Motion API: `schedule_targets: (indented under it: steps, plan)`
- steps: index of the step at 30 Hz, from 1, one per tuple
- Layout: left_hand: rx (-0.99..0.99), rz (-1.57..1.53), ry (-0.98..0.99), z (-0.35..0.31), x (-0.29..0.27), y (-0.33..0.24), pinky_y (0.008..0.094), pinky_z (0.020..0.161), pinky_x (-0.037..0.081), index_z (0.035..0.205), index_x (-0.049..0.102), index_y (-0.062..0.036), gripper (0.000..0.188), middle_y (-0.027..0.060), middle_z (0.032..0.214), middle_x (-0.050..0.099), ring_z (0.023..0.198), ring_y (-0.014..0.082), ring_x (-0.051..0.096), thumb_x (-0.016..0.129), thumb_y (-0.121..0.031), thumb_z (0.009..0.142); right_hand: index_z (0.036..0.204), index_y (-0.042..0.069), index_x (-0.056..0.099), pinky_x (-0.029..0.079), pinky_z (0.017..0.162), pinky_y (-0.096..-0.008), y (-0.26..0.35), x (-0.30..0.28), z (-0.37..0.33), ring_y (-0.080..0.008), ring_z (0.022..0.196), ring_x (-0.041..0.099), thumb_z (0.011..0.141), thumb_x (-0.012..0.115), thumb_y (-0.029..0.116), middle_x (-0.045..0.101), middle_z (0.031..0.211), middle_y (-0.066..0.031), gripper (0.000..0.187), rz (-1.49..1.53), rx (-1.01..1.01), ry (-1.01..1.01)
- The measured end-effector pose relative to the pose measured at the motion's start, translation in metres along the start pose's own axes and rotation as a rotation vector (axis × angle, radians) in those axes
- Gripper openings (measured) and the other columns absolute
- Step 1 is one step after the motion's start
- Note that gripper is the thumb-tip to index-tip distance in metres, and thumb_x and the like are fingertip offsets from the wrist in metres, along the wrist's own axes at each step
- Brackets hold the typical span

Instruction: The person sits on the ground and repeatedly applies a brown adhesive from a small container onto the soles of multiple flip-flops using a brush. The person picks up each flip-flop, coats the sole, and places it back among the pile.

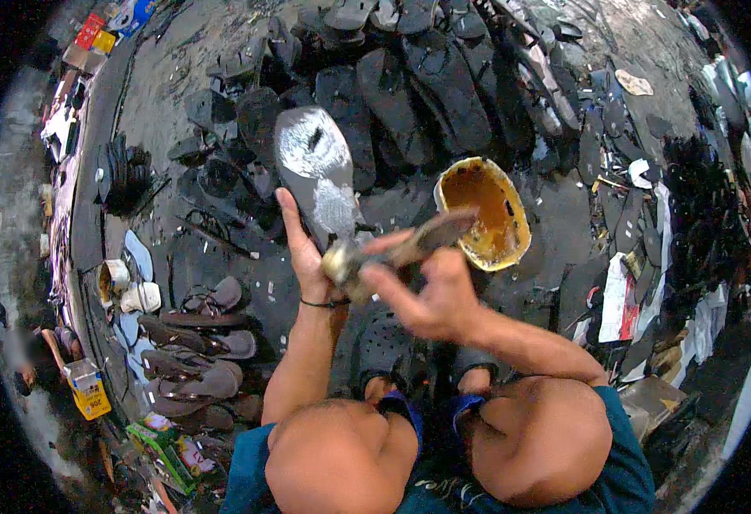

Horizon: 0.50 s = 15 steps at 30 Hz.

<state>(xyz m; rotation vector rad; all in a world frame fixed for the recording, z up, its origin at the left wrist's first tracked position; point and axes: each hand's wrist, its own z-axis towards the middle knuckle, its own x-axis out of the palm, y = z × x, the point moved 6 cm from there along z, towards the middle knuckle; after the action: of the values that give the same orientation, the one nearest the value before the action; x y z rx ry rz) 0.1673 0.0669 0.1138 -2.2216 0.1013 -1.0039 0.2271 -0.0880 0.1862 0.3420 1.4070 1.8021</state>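
Observation:
My left hand (301, 253) is closed on the lower part of a dark shoe sole (311, 146), held tilted up. Wet, shiny glue coats the sole's broad upper end and part of its middle. In my right hand (440, 295) is a brush (434, 238) with a dark, flat handle. Its pale, glue-caked bristle end is at the lower end of the sole, slightly blurred; I cannot tell whether it touches. The handle's far end overlaps a yellow-rimmed tub (523, 236) of amber glue, right of the sole.
Rows of dark soles (393, 94) lie beyond my hands. Stacked sandals (196, 385) sit at the left, beside small glue-stained cups (140, 297). A yellow box (87, 390) stands farther left. Scraps and a white-and-red packet (619, 300) lie at the right.

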Motion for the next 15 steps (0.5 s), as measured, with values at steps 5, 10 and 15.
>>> schedule_targets:
  steps: [5,10,15]
  plan:
    - [0.158,-0.001,-0.011,0.003,0.002,-0.019,0.0364,0.080,0.057,0.125,0.062,-0.0069,0.065,0.0075,0.109,0.070,0.090,0.0211,0.068,0.055,-0.064,0.096,0.108,0.000,0.071,0.053,0.075,-0.0280,-0.056,-0.025,0.009,-0.0119,0.086,0.068,0.094,0.072,0.013,0.074,0.096,-0.0097,0.020,0.085,0.388,-0.146]
    - [0.186,0.071,-0.035,-0.007,0.013,-0.008,0.0336,0.086,0.053,0.127,0.063,-0.0068,0.065,0.0044,0.112,0.069,0.096,0.0197,0.064,0.054,-0.064,0.097,0.105,0.002,0.072,0.053,0.082,-0.0344,-0.089,-0.029,0.003,-0.0187,0.087,0.069,0.092,0.072,0.018,0.073,0.096,-0.0118,0.021,-0.205,0.310,-0.184]
    - [0.381,0.621,-0.169,-0.003,-0.027,0.020,0.0366,0.093,0.053,0.131,0.062,-0.0047,0.061,0.0104,0.120,0.069,0.101,0.0218,0.067,0.052,-0.057,0.101,0.104,0.003,0.073,0.052,0.087,-0.0355,-0.049,0.003,-0.004,-0.0208,0.092,0.069,0.090,0.075,0.021,0.075,0.100,-0.0114,0.023,0.089,0.376,-0.133]
